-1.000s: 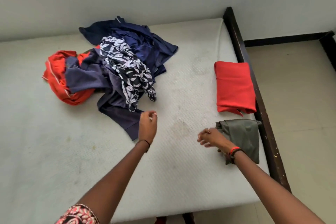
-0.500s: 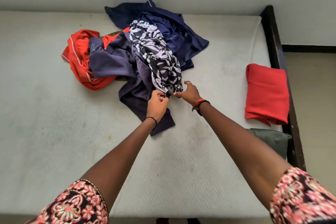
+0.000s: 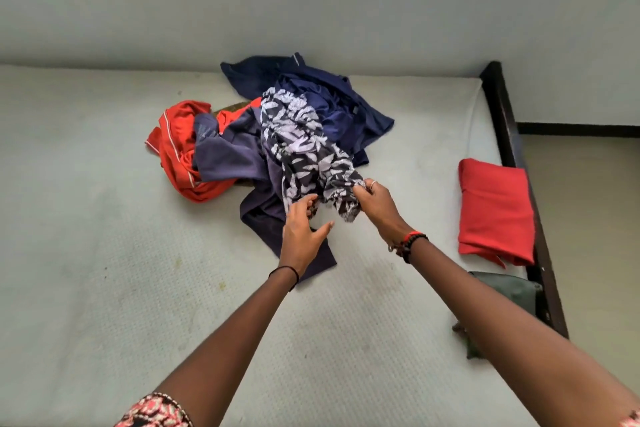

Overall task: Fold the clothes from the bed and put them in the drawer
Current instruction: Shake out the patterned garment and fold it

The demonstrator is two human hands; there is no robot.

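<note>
Black-and-white patterned garment (image 3: 301, 146) lies atop the clothes pile (image 3: 228, 158) on the mattress (image 3: 104, 288). Right hand (image 3: 375, 206) pinches its near end; left hand (image 3: 301, 232) is spread open, fingertips (image 3: 311, 198) touching the fabric.

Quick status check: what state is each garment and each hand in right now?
patterned garment: unfolded, on the pile, near end gripped by the right hand.
right hand: grips the patterned garment.
left hand: open, fingers spread by the patterned garment.
navy garment: crumpled, unfolded.
purple garment: crumpled, unfolded.
orange-red garment: crumpled, unfolded.
red garment: folded, set aside.
grey-green garment: folded, partly hidden.
</note>
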